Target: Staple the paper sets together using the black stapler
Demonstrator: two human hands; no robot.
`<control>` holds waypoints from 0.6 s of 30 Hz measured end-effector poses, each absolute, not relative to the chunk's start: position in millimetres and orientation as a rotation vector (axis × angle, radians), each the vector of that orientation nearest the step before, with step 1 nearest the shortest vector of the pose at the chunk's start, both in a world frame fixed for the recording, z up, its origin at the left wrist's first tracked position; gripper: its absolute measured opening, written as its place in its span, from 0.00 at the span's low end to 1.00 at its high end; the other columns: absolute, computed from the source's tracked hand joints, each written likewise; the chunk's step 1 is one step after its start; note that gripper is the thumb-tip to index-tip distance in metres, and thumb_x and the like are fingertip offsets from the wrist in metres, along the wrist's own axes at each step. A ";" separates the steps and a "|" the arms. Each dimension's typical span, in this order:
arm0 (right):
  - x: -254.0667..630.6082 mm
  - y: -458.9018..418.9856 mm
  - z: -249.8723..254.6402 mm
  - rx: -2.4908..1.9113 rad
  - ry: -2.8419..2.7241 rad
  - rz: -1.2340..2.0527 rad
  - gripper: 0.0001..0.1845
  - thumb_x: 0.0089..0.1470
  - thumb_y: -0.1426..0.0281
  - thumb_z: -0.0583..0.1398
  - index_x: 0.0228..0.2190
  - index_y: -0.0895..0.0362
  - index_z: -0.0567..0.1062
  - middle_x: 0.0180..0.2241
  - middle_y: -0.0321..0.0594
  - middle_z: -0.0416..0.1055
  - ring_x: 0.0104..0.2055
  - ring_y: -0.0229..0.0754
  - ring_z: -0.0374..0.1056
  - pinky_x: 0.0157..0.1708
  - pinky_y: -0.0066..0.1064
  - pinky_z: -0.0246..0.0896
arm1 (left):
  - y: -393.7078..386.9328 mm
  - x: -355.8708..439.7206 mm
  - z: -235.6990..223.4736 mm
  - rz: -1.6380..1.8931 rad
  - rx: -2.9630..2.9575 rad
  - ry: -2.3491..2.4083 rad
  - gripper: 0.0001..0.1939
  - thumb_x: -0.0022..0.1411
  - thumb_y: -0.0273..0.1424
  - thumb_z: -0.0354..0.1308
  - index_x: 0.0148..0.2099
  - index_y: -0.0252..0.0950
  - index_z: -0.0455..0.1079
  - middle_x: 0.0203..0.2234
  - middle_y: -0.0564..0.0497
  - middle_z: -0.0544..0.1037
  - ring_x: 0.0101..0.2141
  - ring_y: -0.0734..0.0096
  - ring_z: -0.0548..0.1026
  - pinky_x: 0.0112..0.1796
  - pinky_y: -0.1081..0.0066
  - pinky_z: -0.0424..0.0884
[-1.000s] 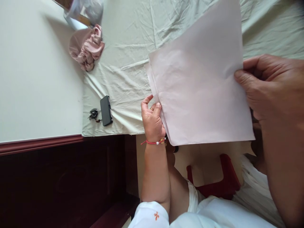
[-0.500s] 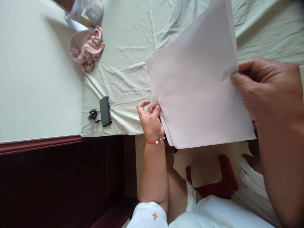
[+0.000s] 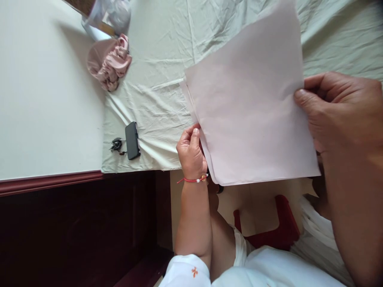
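Observation:
A thin stack of pale pink paper sheets (image 3: pixel 251 115) is held up over a bed covered by a wrinkled pale green sheet (image 3: pixel 161 59). My left hand (image 3: pixel 191 153), with a red bead bracelet at the wrist, pinches the stack's lower left edge, where the sheets fan apart slightly. My right hand (image 3: pixel 341 111), large and close to the camera, grips the right edge between thumb and fingers. The paper hides part of the bed behind it.
A black phone (image 3: pixel 132 140) and a small bunch of keys (image 3: pixel 117 144) lie near the bed's edge. A bunched pink cloth (image 3: pixel 110 61) and a clear plastic bag (image 3: pixel 109 14) sit further back. Below are dark wood (image 3: pixel 74 227) and a red stool (image 3: pixel 269 233).
My left hand's fingers, spread apart a second ago, have closed onto the paper's edge. The stack has shifted and tilted slightly; my right hand keeps its grip.

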State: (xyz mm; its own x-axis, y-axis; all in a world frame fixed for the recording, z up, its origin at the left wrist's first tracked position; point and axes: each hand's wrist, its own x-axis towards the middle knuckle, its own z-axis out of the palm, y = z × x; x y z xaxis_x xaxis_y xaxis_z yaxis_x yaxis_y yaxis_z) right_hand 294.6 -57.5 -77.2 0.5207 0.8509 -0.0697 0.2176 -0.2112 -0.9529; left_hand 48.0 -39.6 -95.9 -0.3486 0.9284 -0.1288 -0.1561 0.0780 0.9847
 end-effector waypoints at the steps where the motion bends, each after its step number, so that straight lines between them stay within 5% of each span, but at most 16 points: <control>1: 294.3 -57.5 -77.2 -1.731 -0.904 0.760 0.10 0.55 0.64 0.65 0.40 0.44 0.83 0.32 0.30 0.76 0.30 0.28 0.69 0.21 0.25 0.52 | -40.1 48.8 -95.6 1.441 0.835 1.399 0.09 0.53 0.35 0.70 0.36 0.38 0.79 0.33 0.52 0.83 0.37 0.72 0.79 0.43 0.70 0.75; 18: 298.0 -55.3 -80.9 -1.761 -0.922 0.772 0.09 0.54 0.62 0.66 0.39 0.46 0.83 0.31 0.33 0.76 0.32 0.32 0.71 0.24 0.26 0.61 | -40.1 51.9 -94.5 1.448 0.782 1.493 0.18 0.37 0.37 0.79 0.27 0.35 0.75 0.22 0.57 0.78 0.25 0.78 0.74 0.31 0.74 0.73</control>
State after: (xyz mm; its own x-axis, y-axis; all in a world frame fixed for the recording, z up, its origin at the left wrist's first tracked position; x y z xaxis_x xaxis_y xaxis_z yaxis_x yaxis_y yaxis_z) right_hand 298.0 -55.3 -80.9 0.5128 0.8535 -0.0923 0.2410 -0.2463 -0.9387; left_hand 51.9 -40.1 -94.5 -0.4072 0.8981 -0.1663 -0.1381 0.1194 0.9832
